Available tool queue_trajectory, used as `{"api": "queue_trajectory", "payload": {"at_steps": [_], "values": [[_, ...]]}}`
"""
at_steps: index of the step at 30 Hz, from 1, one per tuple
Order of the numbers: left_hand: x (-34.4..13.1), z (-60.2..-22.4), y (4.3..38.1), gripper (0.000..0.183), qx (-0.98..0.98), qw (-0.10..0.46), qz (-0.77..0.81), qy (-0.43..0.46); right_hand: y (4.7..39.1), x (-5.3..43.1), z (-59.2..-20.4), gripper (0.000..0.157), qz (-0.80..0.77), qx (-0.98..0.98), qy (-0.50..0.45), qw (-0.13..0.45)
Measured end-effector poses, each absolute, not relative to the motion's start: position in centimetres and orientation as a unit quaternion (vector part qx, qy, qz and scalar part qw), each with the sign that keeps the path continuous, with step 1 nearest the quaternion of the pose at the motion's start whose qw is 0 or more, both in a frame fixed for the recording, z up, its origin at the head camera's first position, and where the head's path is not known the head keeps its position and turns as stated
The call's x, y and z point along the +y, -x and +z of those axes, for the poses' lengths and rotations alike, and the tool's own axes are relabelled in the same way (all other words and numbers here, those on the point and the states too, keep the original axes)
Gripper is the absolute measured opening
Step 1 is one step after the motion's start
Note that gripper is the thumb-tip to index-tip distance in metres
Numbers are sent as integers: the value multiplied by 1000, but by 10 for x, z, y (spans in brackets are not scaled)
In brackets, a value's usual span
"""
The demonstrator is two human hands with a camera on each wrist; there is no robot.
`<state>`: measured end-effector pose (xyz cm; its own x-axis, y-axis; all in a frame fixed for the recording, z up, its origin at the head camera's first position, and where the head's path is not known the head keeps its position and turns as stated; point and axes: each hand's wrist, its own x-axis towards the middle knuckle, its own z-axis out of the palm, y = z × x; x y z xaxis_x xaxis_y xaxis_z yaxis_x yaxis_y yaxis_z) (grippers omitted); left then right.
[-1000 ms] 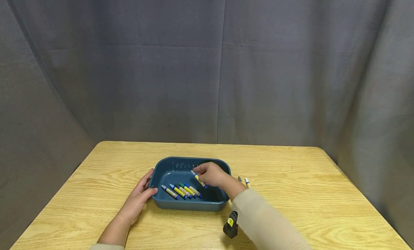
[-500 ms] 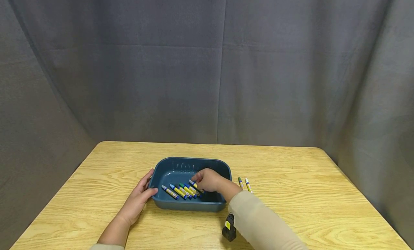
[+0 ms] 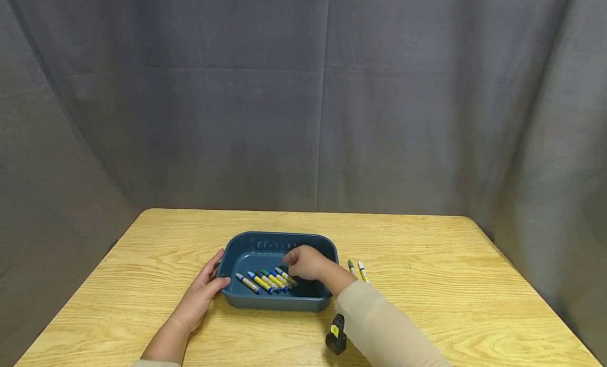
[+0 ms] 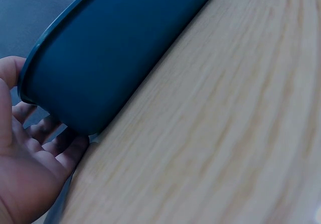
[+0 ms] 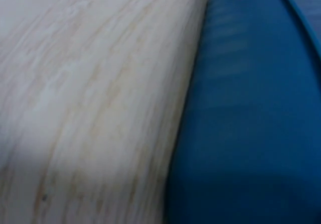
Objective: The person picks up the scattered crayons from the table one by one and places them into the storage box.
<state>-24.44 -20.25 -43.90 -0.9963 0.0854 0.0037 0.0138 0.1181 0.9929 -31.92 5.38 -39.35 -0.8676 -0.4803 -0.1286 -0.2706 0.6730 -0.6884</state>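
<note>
In the head view, a dark blue plastic basin (image 3: 280, 302) stands on the table. My left hand (image 3: 201, 290) grips its left end, thumb over the rim and fingers against the outside; the left wrist view shows that hand (image 4: 35, 158) at the basin's corner. Several crayons (image 3: 254, 283) in yellow and blue wrappers lie side by side, slanted, on the basin floor. Over the basin's right half is my right hand (image 3: 305, 262), its fingertips just above the rightmost crayon (image 3: 286, 276), with nothing seen held in them. The right wrist view shows only the basin's outer wall (image 5: 246, 108) and tabletop.
Two more crayons, one green-tipped (image 3: 351, 267) and one white-tipped (image 3: 363, 272), lie on the wooden table (image 3: 427, 293) right of the basin. A black device (image 3: 336, 334) is on the right wrist. Behind the table hangs a grey curtain (image 3: 227, 119).
My right hand has lowered a crayon leftward to the right end of the row, let go of it and drawn slightly back. The left hand has stayed on the basin.
</note>
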Motion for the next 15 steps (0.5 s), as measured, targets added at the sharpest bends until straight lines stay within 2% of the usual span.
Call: {"api": "queue_trajectory", "payload": {"at_steps": [15], "values": [[-204, -441, 246, 71, 750, 29, 660, -29, 321, 98, -369, 35, -432, 882, 170, 83]]}}
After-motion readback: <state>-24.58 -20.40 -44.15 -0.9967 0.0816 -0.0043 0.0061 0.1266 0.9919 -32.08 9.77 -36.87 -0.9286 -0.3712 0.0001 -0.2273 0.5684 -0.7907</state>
